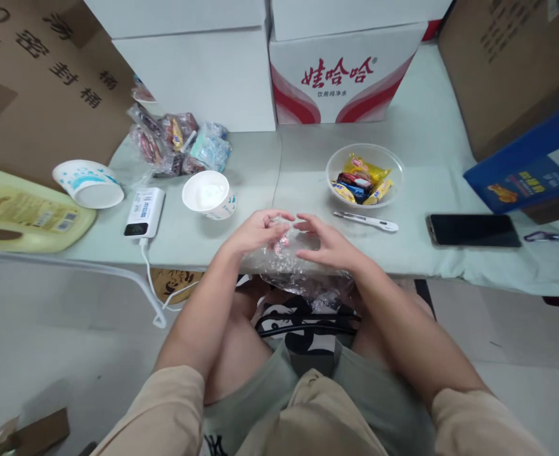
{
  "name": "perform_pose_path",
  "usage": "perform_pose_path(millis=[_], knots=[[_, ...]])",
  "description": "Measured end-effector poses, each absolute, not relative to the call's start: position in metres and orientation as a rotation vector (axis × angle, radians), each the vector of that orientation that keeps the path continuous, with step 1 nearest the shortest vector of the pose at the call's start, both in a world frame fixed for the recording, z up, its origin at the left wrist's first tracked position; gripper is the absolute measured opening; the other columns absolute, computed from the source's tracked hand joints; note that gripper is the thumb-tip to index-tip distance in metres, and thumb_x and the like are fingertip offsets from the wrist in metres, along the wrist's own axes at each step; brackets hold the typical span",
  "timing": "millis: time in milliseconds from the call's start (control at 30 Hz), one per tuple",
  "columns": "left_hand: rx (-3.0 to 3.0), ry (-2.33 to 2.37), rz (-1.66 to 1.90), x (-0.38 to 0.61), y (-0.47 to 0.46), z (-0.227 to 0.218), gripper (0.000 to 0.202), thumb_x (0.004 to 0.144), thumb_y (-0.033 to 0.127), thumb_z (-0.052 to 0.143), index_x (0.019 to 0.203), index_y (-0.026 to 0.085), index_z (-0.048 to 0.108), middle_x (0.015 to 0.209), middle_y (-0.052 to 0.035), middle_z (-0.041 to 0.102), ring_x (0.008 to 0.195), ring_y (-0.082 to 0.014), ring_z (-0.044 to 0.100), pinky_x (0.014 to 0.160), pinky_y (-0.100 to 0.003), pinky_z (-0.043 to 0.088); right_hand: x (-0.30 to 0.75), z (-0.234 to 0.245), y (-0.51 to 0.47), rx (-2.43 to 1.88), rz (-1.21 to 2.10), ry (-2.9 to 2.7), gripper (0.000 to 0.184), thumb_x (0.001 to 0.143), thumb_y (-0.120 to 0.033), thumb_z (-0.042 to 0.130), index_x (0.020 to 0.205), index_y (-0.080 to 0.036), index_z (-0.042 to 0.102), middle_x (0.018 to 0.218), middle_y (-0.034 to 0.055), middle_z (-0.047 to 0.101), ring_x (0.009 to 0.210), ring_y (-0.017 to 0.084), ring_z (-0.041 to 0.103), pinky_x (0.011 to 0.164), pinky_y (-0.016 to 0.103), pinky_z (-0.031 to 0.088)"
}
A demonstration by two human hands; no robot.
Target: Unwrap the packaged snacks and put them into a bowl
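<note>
My left hand and my right hand meet at the table's near edge over a clear plastic bag that hangs down over my lap. Both hands pinch the top of the bag, fingers curled. A small pink and white wrapped sweet shows inside the bag between my fingertips. A clear bowl of wrapped snacks stands just beyond my right hand.
A white pen-like tool, a dark phone, a paper cup, a tipped paper cup, a power bank with cable, a bag of snacks, a yellow jug and cardboard boxes crowd the table.
</note>
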State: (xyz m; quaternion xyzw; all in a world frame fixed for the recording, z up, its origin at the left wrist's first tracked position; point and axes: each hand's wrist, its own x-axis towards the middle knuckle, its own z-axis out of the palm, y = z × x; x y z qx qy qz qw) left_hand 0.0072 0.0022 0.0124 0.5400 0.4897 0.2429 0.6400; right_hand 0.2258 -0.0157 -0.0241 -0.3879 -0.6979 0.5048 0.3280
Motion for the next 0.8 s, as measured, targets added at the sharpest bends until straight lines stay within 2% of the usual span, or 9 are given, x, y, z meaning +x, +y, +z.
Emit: perform_pose_path(millis=[100, 167, 300, 367, 433, 500, 567, 667, 800], knots=[[1.274, 1.054, 0.556, 0.002, 0.006, 0.014, 0.039, 0.071, 0.044, 0.084, 0.097, 0.017, 0.071, 0.056, -0.0008, 0.067, 0.047, -0.0139, 0.061, 0.047, -0.024, 0.046, 0.217, -0.020, -0.011, -0.921, 1.509, -1.891, 0.022, 0.077, -0.039, 0.071, 0.086, -0.021, 0.061, 0.084, 0.0004, 0.070, 0.080, 0.017, 0.066, 0.072, 0.030, 0.052], [1.305, 1.121, 0.547, -0.006, 0.013, 0.011, 0.033, 0.066, 0.041, 0.087, 0.081, 0.017, 0.071, 0.050, 0.0005, 0.064, 0.044, -0.0117, 0.057, 0.044, -0.022, 0.041, 0.218, -0.015, -0.011, -0.947, 1.569, -1.856, 0.025, 0.081, -0.037, 0.064, 0.068, -0.022, 0.050, 0.063, -0.0044, 0.058, 0.060, 0.012, 0.054, 0.056, 0.024, 0.041], [1.209, 1.153, 0.792, -0.021, 0.031, 0.005, 0.038, 0.060, 0.041, 0.090, 0.060, 0.016, 0.062, 0.041, 0.0052, 0.049, 0.036, -0.0053, 0.041, 0.038, -0.018, 0.031, 0.223, -0.014, -0.012, -1.050, 1.740, -1.678, 0.027, 0.078, -0.035, 0.063, 0.066, -0.023, 0.041, 0.054, -0.0067, 0.053, 0.049, 0.010, 0.047, 0.047, 0.022, 0.034], [1.019, 1.082, 1.109, -0.021, 0.035, 0.003, 0.039, 0.062, 0.046, 0.088, 0.065, 0.017, 0.062, 0.045, 0.0063, 0.051, 0.040, -0.0052, 0.045, 0.042, -0.017, 0.036, 0.225, -0.015, -0.012, -1.072, 1.798, -1.579, 0.031, 0.075, -0.037, 0.067, 0.068, -0.024, 0.040, 0.056, -0.0061, 0.058, 0.047, 0.010, 0.051, 0.046, 0.021, 0.035], [0.799, 1.008, 1.259, -0.015, 0.034, 0.002, 0.041, 0.067, 0.054, 0.083, 0.076, 0.018, 0.066, 0.058, 0.0024, 0.063, 0.054, -0.0088, 0.060, 0.054, -0.019, 0.049, 0.225, -0.017, -0.011, -1.097, 1.761, -1.442, 0.036, 0.073, -0.043, 0.071, 0.070, -0.024, 0.040, 0.060, -0.0048, 0.062, 0.045, 0.010, 0.054, 0.044, 0.021, 0.036], [0.653, 0.927, 1.137, -0.005, 0.029, -0.001, 0.055, 0.069, 0.066, 0.076, 0.089, 0.016, 0.069, 0.083, -0.0081, 0.075, 0.079, -0.0169, 0.072, 0.071, -0.027, 0.058, 0.224, -0.019, -0.009, -1.136, 1.666, -1.271, 0.043, 0.071, -0.051, 0.072, 0.071, -0.024, 0.039, 0.063, -0.0044, 0.064, 0.043, 0.009, 0.055, 0.043, 0.021, 0.035], [0.601, 0.833, 0.895, 0.007, 0.021, -0.006, 0.073, 0.061, 0.076, 0.076, 0.098, 0.012, 0.070, 0.103, -0.0176, 0.076, 0.095, -0.0255, 0.074, 0.081, -0.034, 0.059, 0.222, -0.020, -0.006, -1.194, 1.579, -1.112, 0.049, 0.068, -0.057, 0.074, 0.073, -0.024, 0.039, 0.062, -0.0054, 0.063, 0.042, 0.010, 0.056, 0.041, 0.020, 0.034], [0.678, 0.878, 0.699, 0.023, 0.012, -0.013, 0.068, 0.052, 0.054, 0.092, 0.101, 0.013, 0.069, 0.101, -0.0155, 0.077, 0.090, -0.0244, 0.075, 0.080, -0.033, 0.058, 0.219, -0.021, -0.003, -1.251, 1.562, -0.928, 0.052, 0.063, -0.059, 0.078, 0.082, -0.025, 0.043, 0.063, -0.0065, 0.063, 0.047, 0.013, 0.061, 0.042, 0.021, 0.039], [0.826, 1.139, 0.807, 0.031, 0.010, -0.013, 0.031, 0.068, 0.027, 0.085, 0.089, 0.016, 0.066, 0.085, -0.0048, 0.076, 0.073, -0.0136, 0.072, 0.064, -0.022, 0.052, 0.220, -0.023, -0.002, -1.285, 1.711, -0.820, 0.044, 0.066, -0.051, 0.077, 0.091, -0.025, 0.052, 0.069, -0.0024, 0.069, 0.054, 0.015, 0.067, 0.048, 0.023, 0.048]])
